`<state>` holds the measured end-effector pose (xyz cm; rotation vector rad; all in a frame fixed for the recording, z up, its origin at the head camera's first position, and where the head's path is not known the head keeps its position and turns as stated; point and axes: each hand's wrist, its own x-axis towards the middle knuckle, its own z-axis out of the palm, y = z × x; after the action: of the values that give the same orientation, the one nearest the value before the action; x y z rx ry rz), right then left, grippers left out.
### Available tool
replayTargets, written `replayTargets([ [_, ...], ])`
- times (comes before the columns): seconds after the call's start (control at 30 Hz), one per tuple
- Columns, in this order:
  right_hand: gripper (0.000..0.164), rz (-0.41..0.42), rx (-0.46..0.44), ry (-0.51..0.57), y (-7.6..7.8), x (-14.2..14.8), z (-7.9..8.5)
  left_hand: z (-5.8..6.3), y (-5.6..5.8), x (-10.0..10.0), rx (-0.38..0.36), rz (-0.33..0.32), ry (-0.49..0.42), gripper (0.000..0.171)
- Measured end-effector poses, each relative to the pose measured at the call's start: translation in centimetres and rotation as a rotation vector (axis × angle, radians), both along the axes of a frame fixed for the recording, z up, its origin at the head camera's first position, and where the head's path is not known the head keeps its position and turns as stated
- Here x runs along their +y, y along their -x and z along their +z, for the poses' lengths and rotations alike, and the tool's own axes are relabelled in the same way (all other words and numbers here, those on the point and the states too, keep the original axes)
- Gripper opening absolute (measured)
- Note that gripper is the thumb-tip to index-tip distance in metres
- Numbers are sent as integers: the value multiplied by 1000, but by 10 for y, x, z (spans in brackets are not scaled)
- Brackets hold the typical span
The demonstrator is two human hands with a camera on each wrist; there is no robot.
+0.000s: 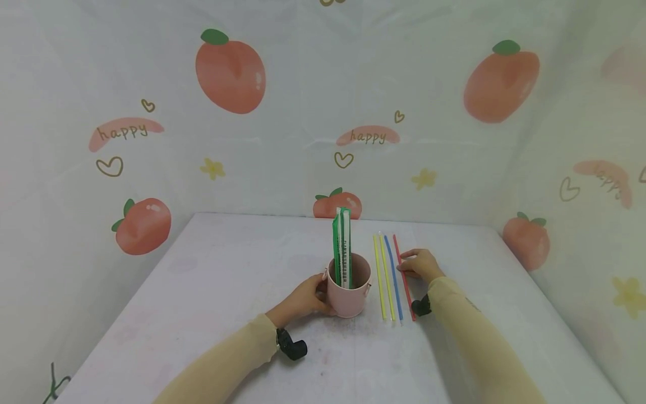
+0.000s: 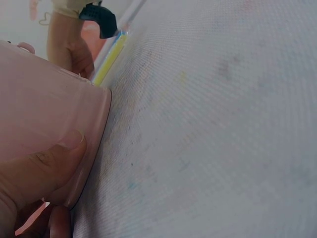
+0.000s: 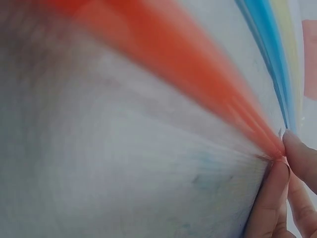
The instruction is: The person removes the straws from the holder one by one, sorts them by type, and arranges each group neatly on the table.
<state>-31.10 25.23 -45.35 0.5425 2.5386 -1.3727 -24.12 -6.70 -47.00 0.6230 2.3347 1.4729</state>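
My left hand holds a small pink bucket by its side, the thumb lying along the wall near the base in the left wrist view. Upright inside the bucket stand slim green-and-white packets; their contents cannot be made out. To the right of it, a red straw in a clear wrapper lies on the table, and my right hand pinches it between thumb and finger. Beside the red straw lie a blue straw and two yellow straws, one nearer the blue and one nearer the bucket.
The white table has faint stains. A white cloth printed with peaches hangs behind it and along the sides. A black wrist camera is strapped on the left wrist and another on the right.
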Motion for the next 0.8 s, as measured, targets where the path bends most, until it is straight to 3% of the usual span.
replayTargets([
  [0.37,50,51,45,40,-3,3,0,-1,-1,0,10,-11,-27,79],
  [0.8,52,34,21,20,-1,5,-1,1,-3,0,24,-6,-42,80],
])
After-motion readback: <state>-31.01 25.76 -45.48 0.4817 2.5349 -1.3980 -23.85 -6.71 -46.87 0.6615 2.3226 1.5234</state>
